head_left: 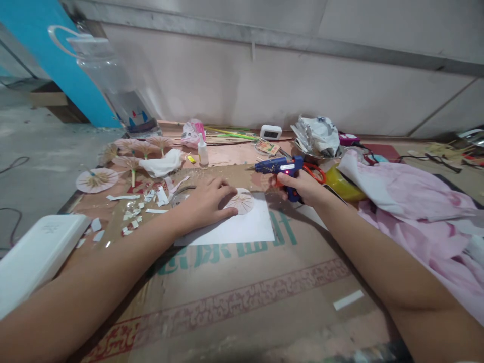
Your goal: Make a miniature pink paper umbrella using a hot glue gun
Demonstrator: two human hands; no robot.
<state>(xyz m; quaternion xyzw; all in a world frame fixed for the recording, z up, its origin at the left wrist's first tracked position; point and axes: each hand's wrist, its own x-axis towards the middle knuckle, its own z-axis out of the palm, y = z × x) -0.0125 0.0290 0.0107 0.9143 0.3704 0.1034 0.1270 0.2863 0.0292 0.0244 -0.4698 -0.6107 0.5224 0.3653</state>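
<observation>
My left hand (pixel 207 201) rests at the left edge of a small round pleated paper disc (pixel 242 201), its thumb and fingers on either side of the rim. The disc lies on a white paper sheet (pixel 249 228) on printed cardboard. To the right, my right hand (pixel 297 186) is wrapped round the handle of a blue glue gun (pixel 282 166), whose nozzle points left above the cardboard. A red light glows on the gun's body.
Small pleated paper umbrellas (pixel 97 180), a folded white cloth (pixel 162 162) and paper scraps (pixel 132 219) lie left. Behind stand a glue bottle (pixel 203 151) and a water jug (pixel 128 101). Pink cloth (pixel 419 201) and a bowl with plastic (pixel 321 136) are right.
</observation>
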